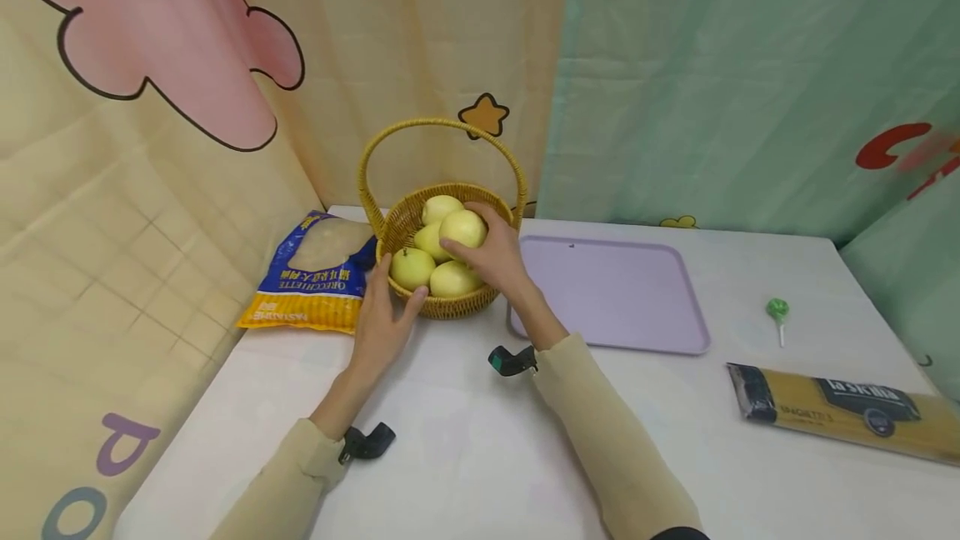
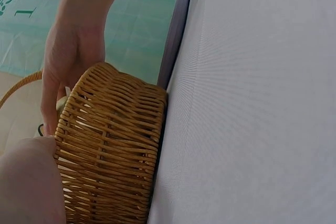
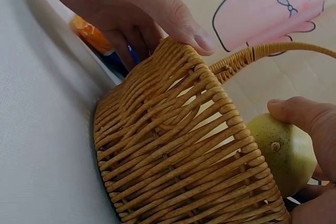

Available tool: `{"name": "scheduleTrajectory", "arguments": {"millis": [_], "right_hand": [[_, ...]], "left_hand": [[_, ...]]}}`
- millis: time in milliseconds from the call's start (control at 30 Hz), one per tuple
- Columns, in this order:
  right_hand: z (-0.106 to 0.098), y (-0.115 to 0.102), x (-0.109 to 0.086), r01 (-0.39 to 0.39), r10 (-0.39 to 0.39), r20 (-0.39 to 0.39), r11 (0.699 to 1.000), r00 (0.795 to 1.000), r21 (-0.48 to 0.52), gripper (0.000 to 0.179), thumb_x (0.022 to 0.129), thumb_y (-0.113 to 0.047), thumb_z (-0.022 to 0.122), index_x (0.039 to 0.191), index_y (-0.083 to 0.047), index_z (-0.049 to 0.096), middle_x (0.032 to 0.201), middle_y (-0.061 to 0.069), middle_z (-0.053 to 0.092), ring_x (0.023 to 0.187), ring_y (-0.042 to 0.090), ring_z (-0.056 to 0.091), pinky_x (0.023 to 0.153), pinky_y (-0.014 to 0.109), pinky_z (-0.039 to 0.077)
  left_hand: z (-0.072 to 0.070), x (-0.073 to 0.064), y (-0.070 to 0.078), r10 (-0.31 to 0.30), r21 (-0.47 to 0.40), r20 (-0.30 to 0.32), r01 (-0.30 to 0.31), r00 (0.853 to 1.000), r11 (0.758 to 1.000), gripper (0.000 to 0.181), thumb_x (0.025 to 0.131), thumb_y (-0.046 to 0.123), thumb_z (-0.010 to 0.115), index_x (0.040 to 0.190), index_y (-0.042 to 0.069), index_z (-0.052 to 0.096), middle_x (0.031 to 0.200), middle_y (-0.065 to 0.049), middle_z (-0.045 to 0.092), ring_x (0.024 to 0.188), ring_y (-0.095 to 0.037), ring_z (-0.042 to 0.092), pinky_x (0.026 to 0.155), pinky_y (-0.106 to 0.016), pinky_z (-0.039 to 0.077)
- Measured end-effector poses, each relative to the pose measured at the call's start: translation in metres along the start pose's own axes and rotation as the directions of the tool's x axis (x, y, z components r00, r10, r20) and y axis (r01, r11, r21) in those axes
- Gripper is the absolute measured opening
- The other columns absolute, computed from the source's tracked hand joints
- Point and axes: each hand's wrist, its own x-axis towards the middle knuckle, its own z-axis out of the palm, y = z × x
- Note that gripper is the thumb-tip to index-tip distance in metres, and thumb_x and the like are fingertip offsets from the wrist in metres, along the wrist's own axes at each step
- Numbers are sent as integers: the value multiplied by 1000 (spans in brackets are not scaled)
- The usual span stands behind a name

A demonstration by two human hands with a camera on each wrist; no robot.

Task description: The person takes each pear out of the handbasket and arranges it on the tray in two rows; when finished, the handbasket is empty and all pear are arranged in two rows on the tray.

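Observation:
My right hand [image 1: 498, 248] grips a round yellow-green pear [image 1: 462, 229] over the wicker basket [image 1: 457, 307], thumb on one side and fingers on the other. Close up in the right wrist view, the held pear [image 3: 283, 153] shows a speckled skin and a brown spot, at the basket's rim. Several more pears [image 1: 412, 268] lie inside. My left hand [image 1: 381, 315] holds the basket at its near left side; its thumb lies over the rim and its fingers on the outer wall [image 3: 173, 145]. The tall arched handle [image 1: 435, 122] stands upright above the fruit.
A blue and orange pasta bag [image 1: 318, 282] lies just left of the basket. To the right are a lilac tray [image 1: 607, 294], a green lollipop [image 1: 778, 309] and a spaghetti pack [image 1: 847, 411]. Printed curtains [image 1: 450, 40] hang behind the white table [image 1: 480, 440].

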Motion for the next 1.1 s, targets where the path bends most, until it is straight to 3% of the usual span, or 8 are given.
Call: {"name": "scheduleTrajectory", "arguments": {"millis": [433, 700, 1100], "right_hand": [[-13, -17, -11, 3, -3, -8, 998, 1000, 59, 74, 89, -36, 85, 152, -12, 55, 145, 11, 62, 120, 28, 65, 97, 46, 59], [-22, -30, -21, 28, -28, -18, 998, 999, 56, 70, 89, -35, 85, 149, -13, 57, 144, 8, 63, 119, 25, 66, 94, 44, 61], [-68, -49, -36, 74, -59, -95, 985, 994, 158, 65, 89, -29, 86, 146, -13, 60, 136, 9, 68, 110, 24, 69, 85, 41, 64]], "left_hand": [[2, -1, 2, 7, -8, 3, -7, 1000, 1000, 86, 105, 55, 57, 170, 16, 16, 176, -16, 18, 162, -42, 17, 128, -65, 20], [2, -3, 4, -21, -1, 27, 22, 999, 1000, 86, 105, 57, 54, 171, 18, 14, 176, -15, 15, 163, -40, 12, 128, -66, 17], [-1, -3, 5, -30, 9, 29, 30, 999, 1000, 84, 106, 54, 55, 171, 19, 14, 176, -15, 15, 163, -40, 9, 129, -66, 15]]}}
